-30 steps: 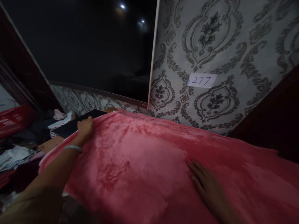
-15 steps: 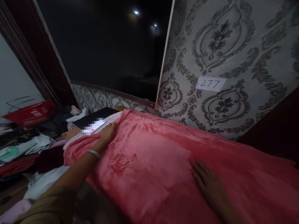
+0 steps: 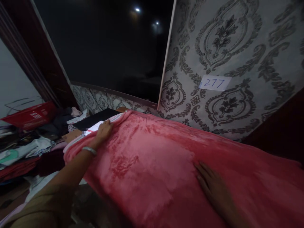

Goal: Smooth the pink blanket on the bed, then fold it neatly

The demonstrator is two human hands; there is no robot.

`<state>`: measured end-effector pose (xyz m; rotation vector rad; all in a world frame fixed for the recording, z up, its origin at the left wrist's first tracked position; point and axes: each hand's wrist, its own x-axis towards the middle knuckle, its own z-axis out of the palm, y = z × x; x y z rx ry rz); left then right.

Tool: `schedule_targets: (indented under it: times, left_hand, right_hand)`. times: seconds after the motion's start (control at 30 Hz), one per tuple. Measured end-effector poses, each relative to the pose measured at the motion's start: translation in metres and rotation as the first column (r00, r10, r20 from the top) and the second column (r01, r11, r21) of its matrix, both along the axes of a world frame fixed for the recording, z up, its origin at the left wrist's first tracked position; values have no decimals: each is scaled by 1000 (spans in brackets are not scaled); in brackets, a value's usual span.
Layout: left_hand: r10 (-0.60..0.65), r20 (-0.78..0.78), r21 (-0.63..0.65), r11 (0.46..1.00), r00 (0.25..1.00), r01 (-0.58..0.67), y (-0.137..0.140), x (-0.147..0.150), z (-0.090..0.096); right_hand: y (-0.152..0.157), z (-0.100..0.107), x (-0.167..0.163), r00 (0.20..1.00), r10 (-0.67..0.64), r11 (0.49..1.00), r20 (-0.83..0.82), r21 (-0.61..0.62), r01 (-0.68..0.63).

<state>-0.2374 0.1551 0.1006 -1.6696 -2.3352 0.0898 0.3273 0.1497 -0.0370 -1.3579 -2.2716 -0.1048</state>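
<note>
A pink and red plush blanket (image 3: 152, 152) covers the raised surface in front of me. My left hand (image 3: 104, 130) rests at its far left edge, fingers reaching forward and partly bent, with a silver bracelet on the wrist. Right beside these fingers lies a lit phone (image 3: 95, 126), its right end hidden behind the hand; whether they touch it I cannot tell. My right hand (image 3: 211, 180) lies flat on the blanket at the right, fingers extended. Beyond the phone is a flat black object (image 3: 95, 117).
A big dark screen (image 3: 106, 47) stands against the patterned wall, where a paper marked 277 (image 3: 215, 83) is stuck. At the left, heaped clothes (image 3: 35, 147) lie below a red shopping basket (image 3: 30, 115). Brown cardboard (image 3: 72, 135) shows beside the phone.
My left hand has slid a little to the left along the blanket's edge and now covers the phone's right end. My right hand stays in about the same place.
</note>
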Motion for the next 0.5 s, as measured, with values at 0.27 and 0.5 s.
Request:
schedule_targets:
  times: [0.27, 0.5]
  left_hand:
    - [106, -33, 14, 994, 994, -105, 10, -43, 37]
    - [147, -41, 62, 988, 988, -145, 16, -13, 32]
  right_hand:
    - [-1, 2, -2, 1000, -6, 1000, -7, -22, 6]
    - [-4, 14, -11, 999, -46, 994, 7, -102, 46]
